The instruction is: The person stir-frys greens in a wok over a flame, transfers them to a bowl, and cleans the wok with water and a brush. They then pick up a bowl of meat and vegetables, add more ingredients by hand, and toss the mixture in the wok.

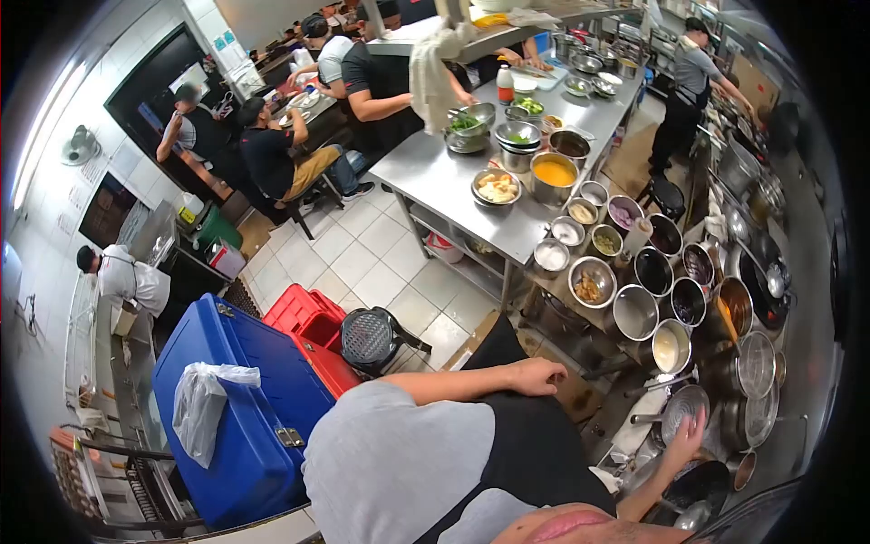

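Note:
My left hand [536,376] is in front of my dark apron, its fingers curled; whether it holds anything is hidden. At the lower right my right hand [686,437] is raised beside a round metal strainer [685,410], fingers stretched out and nothing visible in them. A dark wok [696,488] lies just below that hand. Above the strainer stand a pot of cream-coloured liquid [671,346], an empty-looking metal pot [636,313] and a bowl of brown pieces [592,282]. A wooden handle [728,319] leans in a pot of orange-brown liquid [736,304].
A steel table [426,172] holds bowls and a pot of yellow liquid [554,172]. On the left are a blue cooler [245,363] with a plastic bag [207,399], red crates [304,317] and a black stool [370,337]. Several people work or sit farther back; one stands at the upper right.

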`<state>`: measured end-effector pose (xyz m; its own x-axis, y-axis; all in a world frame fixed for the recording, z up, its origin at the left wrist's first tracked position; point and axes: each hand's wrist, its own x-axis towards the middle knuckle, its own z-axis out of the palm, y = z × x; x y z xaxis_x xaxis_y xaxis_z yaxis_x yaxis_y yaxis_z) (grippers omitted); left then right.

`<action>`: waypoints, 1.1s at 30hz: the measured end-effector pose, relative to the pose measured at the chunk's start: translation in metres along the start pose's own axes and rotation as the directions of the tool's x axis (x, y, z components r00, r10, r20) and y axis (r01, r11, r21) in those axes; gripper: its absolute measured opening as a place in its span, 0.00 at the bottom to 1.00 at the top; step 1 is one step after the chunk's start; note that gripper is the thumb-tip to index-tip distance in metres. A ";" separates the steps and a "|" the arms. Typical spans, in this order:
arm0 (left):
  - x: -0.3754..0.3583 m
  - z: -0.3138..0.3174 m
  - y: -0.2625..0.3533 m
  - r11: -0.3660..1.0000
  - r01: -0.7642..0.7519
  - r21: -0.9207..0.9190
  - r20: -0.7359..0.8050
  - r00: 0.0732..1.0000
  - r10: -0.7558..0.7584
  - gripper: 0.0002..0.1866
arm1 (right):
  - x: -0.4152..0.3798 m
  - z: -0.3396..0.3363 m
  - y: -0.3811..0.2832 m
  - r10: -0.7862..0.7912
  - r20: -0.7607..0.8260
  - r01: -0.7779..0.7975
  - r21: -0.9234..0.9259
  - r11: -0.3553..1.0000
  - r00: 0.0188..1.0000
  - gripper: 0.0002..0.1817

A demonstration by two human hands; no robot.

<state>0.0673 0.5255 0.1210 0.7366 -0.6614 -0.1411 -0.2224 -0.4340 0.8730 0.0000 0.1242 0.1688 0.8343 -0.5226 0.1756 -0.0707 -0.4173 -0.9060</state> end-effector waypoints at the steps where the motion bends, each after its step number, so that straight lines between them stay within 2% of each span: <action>1: -0.006 -0.002 -0.003 1.000 0.001 0.002 -0.010 1.000 -0.001 0.25 | 0.010 0.029 -0.026 -0.044 0.126 0.026 0.141 0.990 0.991 0.25; 2: -0.012 -0.004 -0.006 1.000 0.003 -0.025 -0.038 0.999 -0.004 0.25 | 0.018 0.056 -0.050 -0.103 0.243 0.032 0.280 0.959 0.965 0.25; 3: -0.017 -0.008 -0.009 0.999 0.004 -0.053 -0.065 0.998 -0.008 0.25 | 0.013 0.080 -0.097 -0.187 0.276 0.132 0.208 0.969 0.943 0.25; 4: -0.020 -0.014 -0.011 0.999 0.004 -0.053 -0.074 0.997 -0.008 0.25 | 0.004 0.103 -0.140 -0.252 0.301 0.193 0.211 0.958 0.920 0.24; 7: -0.033 -0.035 -0.020 0.995 0.034 -0.098 -0.075 0.996 -0.041 0.24 | 0.002 0.149 -0.197 -0.389 0.455 0.230 0.366 0.902 0.801 0.23; 9: -0.044 -0.051 -0.033 1.000 0.001 -0.017 -0.208 0.978 -0.004 0.24 | 0.003 0.171 -0.228 -0.474 0.498 0.298 0.393 0.870 0.726 0.22; 11: -0.061 -0.074 -0.045 0.996 0.065 -0.053 -0.191 0.979 -0.074 0.25 | -0.007 0.194 -0.268 -0.444 0.452 0.230 0.453 0.862 0.774 0.19; 13: -0.074 -0.096 -0.063 0.988 0.126 -0.087 -0.171 0.975 -0.139 0.26 | -0.003 0.211 -0.292 -0.593 0.387 0.319 0.574 0.755 0.706 0.15; 14: -0.079 -0.103 -0.077 0.988 0.132 -0.075 -0.190 0.971 -0.145 0.26 | -0.006 0.216 -0.318 -0.691 0.311 0.438 0.589 0.678 0.652 0.11; 15: -0.084 -0.111 -0.088 0.988 0.140 -0.063 -0.209 0.966 -0.150 0.26 | -0.012 0.223 -0.346 -0.794 0.189 0.539 0.642 0.545 0.578 0.08; 16: -0.093 -0.124 -0.086 0.984 0.178 -0.025 -0.215 0.960 -0.179 0.26 | -0.009 0.227 -0.367 -0.900 0.101 0.682 0.618 0.391 0.425 0.08; 17: -0.098 -0.131 -0.097 0.983 0.183 -0.029 -0.215 0.959 -0.185 0.26 | -0.012 0.233 -0.390 -0.957 0.005 0.777 0.582 0.239 0.290 0.13; 18: -0.101 -0.134 -0.109 0.986 0.163 -0.023 -0.246 0.955 -0.163 0.25 | -0.011 0.238 -0.412 -0.981 -0.035 0.736 0.666 0.120 0.191 0.17; 19: -0.104 -0.140 -0.119 0.989 0.144 -0.016 -0.282 0.949 -0.143 0.24 | -0.012 0.243 -0.431 -0.992 -0.081 0.753 0.657 0.021 0.098 0.19; 20: -0.106 -0.149 -0.122 0.987 0.160 -0.021 -0.296 0.942 -0.159 0.24 | -0.016 0.255 -0.449 -0.981 -0.171 0.690 0.721 -0.065 0.087 0.23; 21: -0.111 -0.159 -0.121 0.986 0.165 -0.020 -0.281 0.946 -0.164 0.24 | -0.017 0.253 -0.459 -0.998 0.029 0.516 0.855 0.053 0.055 0.27; 22: -0.116 -0.166 -0.124 0.985 0.172 -0.020 -0.265 0.949 -0.171 0.24 | -0.025 0.267 -0.468 -0.991 -0.045 0.493 0.869 0.024 0.128 0.24; 23: -0.121 -0.171 -0.132 0.981 0.191 -0.027 -0.280 0.941 -0.190 0.24 | -0.048 0.281 -0.488 -0.991 -0.047 0.472 0.882 0.020 0.129 0.24; 24: -0.123 -0.176 -0.139 0.987 0.163 -0.010 -0.295 0.942 -0.158 0.24 | -0.072 0.293 -0.507 -0.985 -0.106 0.532 0.847 -0.017 0.138 0.24; 25: -0.124 -0.181 -0.146 0.992 0.129 0.011 -0.305 0.945 -0.119 0.25 | -0.083 0.302 -0.519 -0.976 -0.166 0.597 0.800 -0.049 0.142 0.29; 26: -0.125 -0.184 -0.152 0.989 0.150 0.009 -0.302 0.943 -0.140 0.26 | -0.078 0.319 -0.526 -0.967 -0.248 0.504 0.843 -0.186 0.059 0.29; 27: -0.128 -0.188 -0.155 0.989 0.147 0.014 -0.300 0.944 -0.136 0.26 | -0.079 0.329 -0.537 -0.966 -0.251 0.509 0.840 -0.188 0.058 0.29; 29: -0.139 -0.197 -0.156 0.975 0.212 -0.061 -0.319 0.922 -0.220 0.26 | -0.087 0.340 -0.556 -0.959 -0.277 0.425 0.877 -0.224 0.065 0.28; 33: -0.161 -0.201 -0.157 0.955 0.275 -0.113 -0.355 0.886 -0.297 0.26 | -0.072 0.350 -0.558 -0.955 -0.286 0.402 0.885 -0.234 0.075 0.28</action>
<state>0.1121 0.8234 0.1002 0.9459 -0.2399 -0.2185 0.0621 -0.5271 0.8475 0.1706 0.6551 0.5273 -0.0267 0.1467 0.9888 0.8359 0.5458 -0.0584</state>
